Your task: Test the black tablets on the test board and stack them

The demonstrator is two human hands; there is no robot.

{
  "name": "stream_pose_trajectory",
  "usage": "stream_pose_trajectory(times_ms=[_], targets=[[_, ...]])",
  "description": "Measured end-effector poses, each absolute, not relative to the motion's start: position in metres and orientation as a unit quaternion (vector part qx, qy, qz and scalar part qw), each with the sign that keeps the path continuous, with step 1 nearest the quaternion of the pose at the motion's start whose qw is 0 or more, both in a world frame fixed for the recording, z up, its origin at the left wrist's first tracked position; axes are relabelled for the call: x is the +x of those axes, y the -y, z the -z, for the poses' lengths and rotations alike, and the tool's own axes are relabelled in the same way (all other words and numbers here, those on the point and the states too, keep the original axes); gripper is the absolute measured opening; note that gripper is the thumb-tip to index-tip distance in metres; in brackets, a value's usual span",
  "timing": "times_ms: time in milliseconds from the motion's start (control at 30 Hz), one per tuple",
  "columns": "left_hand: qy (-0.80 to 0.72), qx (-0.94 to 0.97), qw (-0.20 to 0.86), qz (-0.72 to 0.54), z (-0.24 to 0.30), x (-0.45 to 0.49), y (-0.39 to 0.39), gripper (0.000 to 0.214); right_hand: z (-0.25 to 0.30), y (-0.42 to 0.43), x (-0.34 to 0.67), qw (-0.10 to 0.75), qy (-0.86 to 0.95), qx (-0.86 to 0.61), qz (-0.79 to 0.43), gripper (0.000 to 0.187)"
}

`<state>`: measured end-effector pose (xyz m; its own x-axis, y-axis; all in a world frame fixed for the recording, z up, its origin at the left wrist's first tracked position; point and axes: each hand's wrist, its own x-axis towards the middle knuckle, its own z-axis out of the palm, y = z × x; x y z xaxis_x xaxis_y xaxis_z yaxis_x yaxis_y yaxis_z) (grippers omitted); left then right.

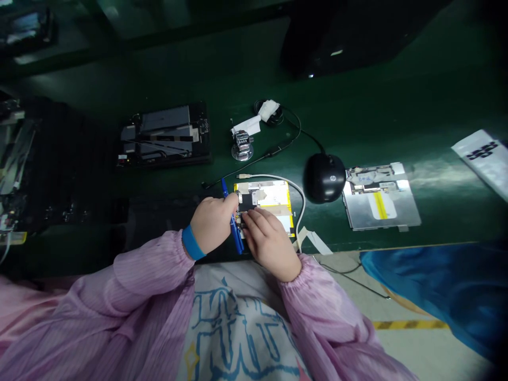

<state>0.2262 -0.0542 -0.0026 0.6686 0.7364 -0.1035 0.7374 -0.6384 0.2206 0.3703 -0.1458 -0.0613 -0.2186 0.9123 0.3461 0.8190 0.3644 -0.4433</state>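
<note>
A blue pen (237,235) stands nearly lengthwise in my left hand (210,222), which is closed around it with the thumb on top. Right beside it lies a flat battery and circuit board assembly (273,196) with yellow edges, white faces and strips of tape. My right hand (270,238) bends over the near part of this assembly. Its fingertips are drawn together on the dark board section, close to the left thumb; what they pinch there is hidden. A white cable (302,203) with a metal plug curves around the assembly's far and right sides.
A black mouse (325,177) and a metal-backed panel (384,209) lie to the right. Beyond the hands stand a chrome tally counter (242,145) and a coiled black cable (273,114). Opened tablet bodies (166,135) are at left, a white bag (482,159) at far right.
</note>
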Motion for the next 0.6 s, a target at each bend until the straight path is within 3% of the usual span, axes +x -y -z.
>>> stream_pose_trajectory(times_ms=[300,600], targets=[[-0.417,0.897,0.148,0.003,0.0,0.226,0.055,0.01,0.058,0.147,0.361,0.221,0.78,-0.582,-0.061,0.035],[-0.517,0.8,0.279,-0.126,-0.05,0.172,0.059,0.017,0.052,0.149,0.366,0.252,0.764,-0.579,-0.131,0.038]])
